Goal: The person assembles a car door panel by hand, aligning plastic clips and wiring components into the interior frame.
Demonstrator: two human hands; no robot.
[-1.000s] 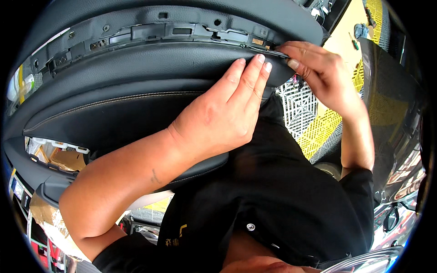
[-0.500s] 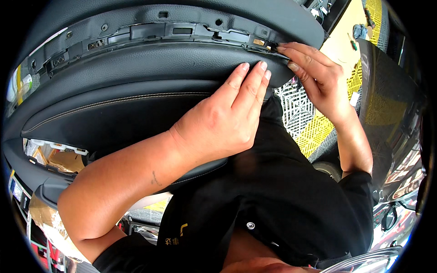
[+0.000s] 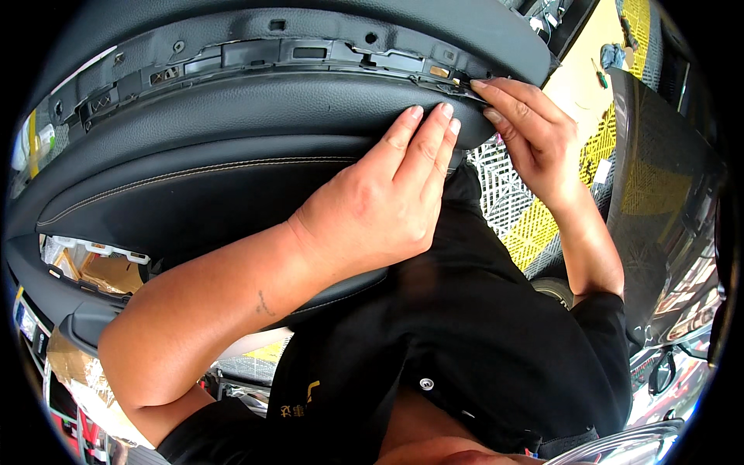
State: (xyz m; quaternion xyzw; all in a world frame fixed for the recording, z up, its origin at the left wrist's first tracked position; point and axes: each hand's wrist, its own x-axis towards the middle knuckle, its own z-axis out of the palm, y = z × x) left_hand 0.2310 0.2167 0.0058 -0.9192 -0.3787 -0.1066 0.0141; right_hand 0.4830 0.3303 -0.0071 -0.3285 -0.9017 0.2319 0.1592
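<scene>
A black leather-covered car door panel (image 3: 194,182) with pale double stitching lies across in front of me. Along its upper part runs a long slot (image 3: 310,53) with holes and clip openings. My left hand (image 3: 387,182) rests on the padded band below the slot, its fingers stretched out and close together, holding nothing. At the right end of that band, my right hand (image 3: 539,136) pinches the thin black edge of the covering between thumb and fingers. Its fingertips partly hide that edge.
At the left, an opening (image 3: 97,267) in the panel shows cardboard and white clips behind it. Beyond the right end are a yellow board (image 3: 585,74), a green-handled tool (image 3: 601,75) and grid flooring (image 3: 535,232). A dark glossy car part (image 3: 659,209) stands at the right.
My right hand and forearm have shifted slightly left, with the fingertips still at the covering's edge. My left hand stays in nearly the same place on the panel.
</scene>
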